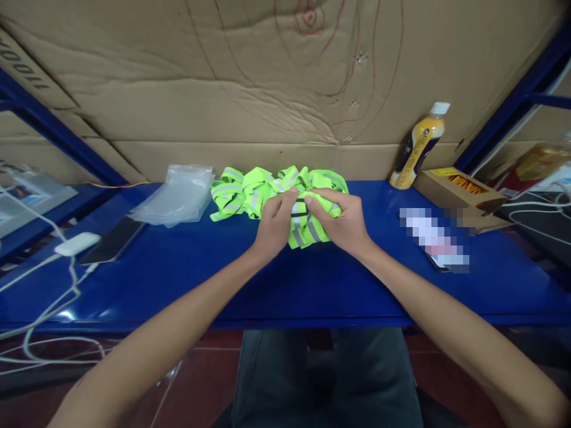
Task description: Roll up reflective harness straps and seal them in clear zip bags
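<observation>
While the left hand (275, 224) and right hand (345, 221) pinch lime fabric (307, 230), one bottle (418, 151) stands beside one box (439, 189).

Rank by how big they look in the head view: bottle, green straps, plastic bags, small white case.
1. Green straps, bunched together
2. Plastic bags and bottle: too alike to rank
3. Small white case

cardboard strip (27, 65), far left: large dark slanted characters, seemingly 1100 plus one unclear letter | drink bottle label (419, 145): print too small to read | carton's yellow sticker (444, 172): illegible | smartphone screen (430, 238): pixelated
</observation>
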A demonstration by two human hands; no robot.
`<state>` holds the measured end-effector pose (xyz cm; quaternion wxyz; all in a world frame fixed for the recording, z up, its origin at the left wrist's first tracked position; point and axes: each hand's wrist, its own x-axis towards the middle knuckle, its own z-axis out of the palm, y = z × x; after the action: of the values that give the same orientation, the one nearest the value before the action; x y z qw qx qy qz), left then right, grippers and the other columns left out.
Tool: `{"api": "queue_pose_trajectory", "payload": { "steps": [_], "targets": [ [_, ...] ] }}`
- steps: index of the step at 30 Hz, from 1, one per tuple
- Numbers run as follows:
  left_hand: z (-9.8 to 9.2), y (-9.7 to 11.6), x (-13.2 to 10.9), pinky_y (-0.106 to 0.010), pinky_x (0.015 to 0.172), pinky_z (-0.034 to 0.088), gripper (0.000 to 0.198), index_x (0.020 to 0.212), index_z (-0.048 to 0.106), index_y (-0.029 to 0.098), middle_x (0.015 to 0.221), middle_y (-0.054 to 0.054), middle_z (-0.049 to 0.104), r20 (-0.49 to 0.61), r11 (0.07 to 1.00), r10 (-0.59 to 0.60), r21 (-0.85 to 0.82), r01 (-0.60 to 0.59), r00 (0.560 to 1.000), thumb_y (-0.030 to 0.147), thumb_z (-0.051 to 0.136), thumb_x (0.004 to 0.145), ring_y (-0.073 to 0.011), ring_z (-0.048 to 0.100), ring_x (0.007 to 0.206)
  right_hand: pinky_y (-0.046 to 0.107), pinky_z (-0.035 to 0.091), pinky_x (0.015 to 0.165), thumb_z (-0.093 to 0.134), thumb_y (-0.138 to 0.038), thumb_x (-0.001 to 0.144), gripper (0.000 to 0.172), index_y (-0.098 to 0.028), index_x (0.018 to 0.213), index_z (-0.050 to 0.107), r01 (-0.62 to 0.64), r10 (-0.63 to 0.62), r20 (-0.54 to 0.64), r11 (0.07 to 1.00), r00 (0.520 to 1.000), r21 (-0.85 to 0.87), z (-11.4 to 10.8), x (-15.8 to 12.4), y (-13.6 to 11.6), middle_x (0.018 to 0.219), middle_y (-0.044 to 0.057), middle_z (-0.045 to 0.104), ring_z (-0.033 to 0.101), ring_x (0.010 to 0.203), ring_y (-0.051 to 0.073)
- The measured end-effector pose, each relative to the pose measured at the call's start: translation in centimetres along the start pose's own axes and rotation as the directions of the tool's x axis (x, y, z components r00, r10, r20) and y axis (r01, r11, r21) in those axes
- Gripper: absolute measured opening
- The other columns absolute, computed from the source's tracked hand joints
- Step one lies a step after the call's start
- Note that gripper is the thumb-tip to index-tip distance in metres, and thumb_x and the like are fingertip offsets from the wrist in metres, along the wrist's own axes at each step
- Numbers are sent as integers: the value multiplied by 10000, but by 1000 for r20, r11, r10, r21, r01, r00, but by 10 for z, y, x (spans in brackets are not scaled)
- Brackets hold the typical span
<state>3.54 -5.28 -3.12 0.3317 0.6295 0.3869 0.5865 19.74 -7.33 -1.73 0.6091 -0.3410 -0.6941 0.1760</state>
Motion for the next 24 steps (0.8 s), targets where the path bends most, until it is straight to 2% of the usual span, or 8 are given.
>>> {"api": "queue_pose_trajectory", "payload": {
  "steps": [2, 6, 9, 12, 15, 21, 24],
  "targets": [
    [-2, 5, -2, -327, 714, 433, 445, 703, 468, 226, 722, -2, 484, -40, 995, 63, 85, -59, 997, 512, 572, 1028, -186, 481, 729, 364, 592, 918, 726, -531, 938, 312, -229, 985, 789, -34, 34, 12, 999, 999, 30, 4, -2, -4, 1010, 29, 827, 757, 951, 212],
    [-4, 19, -7, -332, 654, 380, 400, 709, 470, 223, 672, 13, 451, 45, 974, 183, 128, -188, 982, 439, 558, 1033, -173, 433, 666, 347, 575, 913, 808, -636, 841, 443, -229, 1009, 754, -99, 96, 53, 993, 994, 64, 9, -3, -11, 981, 18, 793, 721, 937, 198],
    [-2, 21, -10, -344, 801, 460, 366, 760, 512, 222, 814, -17, 604, 30, 971, 208, 116, -210, 978, 432, 532, 1060, -192, 581, 820, 376, 563, 1010, 851, -638, 797, 456, -249, 1026, 788, -151, 142, 70, 979, 987, 138, 10, -1, -10, 1088, 30, 812, 738, 1039, 212],
    [0, 18, -12, -387, 1045, 466, 293, 928, 606, 235, 1175, -67, 714, 25, 977, 185, 99, -187, 982, 457, 504, 1088, -234, 647, 1164, 409, 530, 1120, 893, -598, 766, 428, -275, 1037, 819, -214, 185, 150, 955, 971, 205, 7, 2, -6, 1192, 34, 816, 737, 1169, 228],
    [-1, 18, -12, -393, 1063, 486, 297, 1092, 659, 257, 1227, -62, 726, 67, 980, 168, 100, -174, 984, 492, 477, 1105, -236, 654, 1200, 424, 543, 1114, 953, -546, 694, 426, -270, 994, 831, -283, 230, 216, 924, 949, 258, 3, 4, -5, 1150, 27, 827, 747, 1169, 247],
    [-3, 17, -3, -400, 1064, 512, 408, 1093, 723, 240, 1185, -63, 765, 157, 978, 180, 76, -194, 971, 518, 425, 1112, -245, 691, 1165, 414, 572, 1044, 974, -505, 645, 403, -248, 913, 818, -301, 265, 156, 906, 952, 298, 9, 1, -2, 1027, 11, 829, 760, 1055, 235],
    [-2, 15, 1, -398, 1062, 525, 414, 1070, 719, 229, 1166, -70, 769, 125, 983, 171, 50, -179, 977, 521, 426, 1105, -242, 705, 1144, 410, 576, 1001, 974, -507, 635, 412, -241, 899, 805, -336, 319, 104, 886, 942, 321, 11, 2, 5, 1007, 14, 821, 752, 1013, 229]
  ]
}}
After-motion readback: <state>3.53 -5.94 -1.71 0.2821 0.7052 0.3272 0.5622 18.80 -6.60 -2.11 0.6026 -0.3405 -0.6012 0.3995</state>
